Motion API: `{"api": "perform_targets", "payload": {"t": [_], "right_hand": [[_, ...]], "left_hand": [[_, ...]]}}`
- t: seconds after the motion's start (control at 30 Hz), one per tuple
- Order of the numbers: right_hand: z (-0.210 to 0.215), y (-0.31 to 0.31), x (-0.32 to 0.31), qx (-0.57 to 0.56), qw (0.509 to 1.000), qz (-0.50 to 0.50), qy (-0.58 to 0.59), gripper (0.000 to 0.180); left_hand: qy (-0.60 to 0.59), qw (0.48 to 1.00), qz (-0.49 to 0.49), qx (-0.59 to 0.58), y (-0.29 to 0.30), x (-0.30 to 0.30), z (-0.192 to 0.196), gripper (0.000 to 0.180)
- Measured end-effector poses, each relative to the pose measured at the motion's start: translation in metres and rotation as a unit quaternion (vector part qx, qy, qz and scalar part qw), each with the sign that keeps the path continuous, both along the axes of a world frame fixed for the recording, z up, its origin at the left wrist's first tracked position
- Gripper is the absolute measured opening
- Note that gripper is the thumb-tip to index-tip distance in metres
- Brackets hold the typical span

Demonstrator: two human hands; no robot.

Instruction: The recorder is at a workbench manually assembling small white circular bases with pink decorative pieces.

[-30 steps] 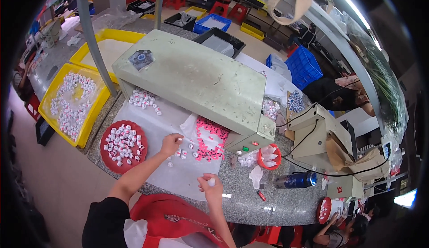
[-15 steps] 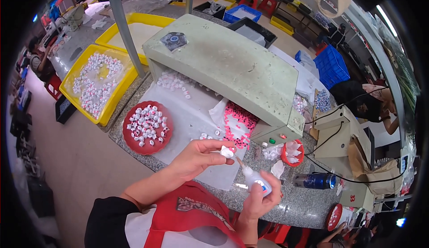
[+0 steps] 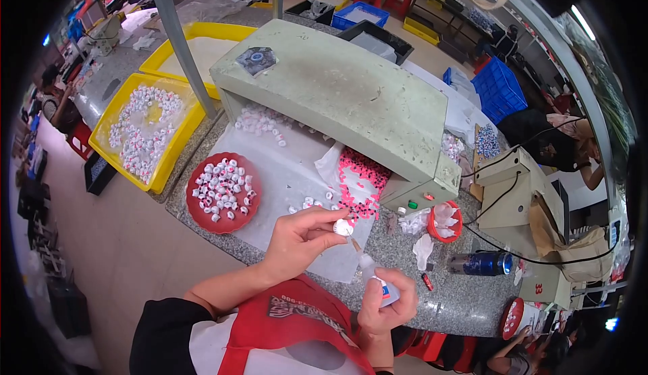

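Right now, you have a small white piece [image 3: 343, 227] with a bit of pink on it, up over the near edge of the white sheet [image 3: 270, 166]. Your left hand [image 3: 297, 240] pinches it, with the thumb and fingertips nearly together and just the piece between them. Your right hand [image 3: 388, 307] has its fingers curled around a little see-through bottle [image 3: 370, 268]. The thin tip of the bottle points up at the white piece and is very close to it; I cannot tell if they touch.

Just past your left hand, a few loose white pieces [image 3: 309, 202] lie on the sheet. Next to them is a spread of tiny pink and black bits [image 3: 351, 193], partly under the big pale green box [image 3: 337, 98]. To your left sits a round red dish [image 3: 231, 227] full of white and pink pieces, and farther left a yellow bin [image 3: 179, 148] has lots more. To your right, on the stone table [image 3: 466, 301], are a small red cup [image 3: 443, 237] with white scraps in it, a blue drink bottle [image 3: 480, 263] lying on its side and a tiny red tube [image 3: 427, 282].
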State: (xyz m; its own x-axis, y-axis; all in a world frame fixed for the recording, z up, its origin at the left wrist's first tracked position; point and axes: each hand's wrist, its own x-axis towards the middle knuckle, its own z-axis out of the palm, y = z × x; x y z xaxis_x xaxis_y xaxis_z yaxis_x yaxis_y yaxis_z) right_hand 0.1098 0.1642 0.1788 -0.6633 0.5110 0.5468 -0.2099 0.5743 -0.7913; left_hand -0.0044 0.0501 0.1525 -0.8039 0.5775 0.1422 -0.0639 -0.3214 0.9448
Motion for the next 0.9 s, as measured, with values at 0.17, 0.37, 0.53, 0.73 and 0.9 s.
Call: {"api": "perform_targets", "payload": {"t": [0.17,0.37,0.53,0.73,0.9], "right_hand": [[-0.002,0.003,-0.007,0.066,0.996,0.025,0.051,0.017],[0.006,0.006,-0.009,0.087,0.993,0.069,0.037,0.014],[0.007,0.009,-0.006,0.051,0.997,0.051,-0.003,0.012],[0.007,0.011,-0.006,0.077,0.996,0.042,0.030,0.014],[0.004,0.011,-0.007,0.073,0.995,0.049,0.037,0.014]], "left_hand": [[0.015,1.000,0.005,-0.014,-0.002,0.000,-0.001,0.035],[0.081,0.995,0.024,-0.053,-0.004,-0.003,0.006,0.034],[0.095,0.993,0.018,-0.064,-0.007,-0.005,0.006,0.035],[-0.107,0.990,-0.046,-0.074,-0.006,-0.010,0.012,0.038],[-0.145,0.986,-0.069,-0.047,-0.006,-0.010,0.015,0.037]]}}
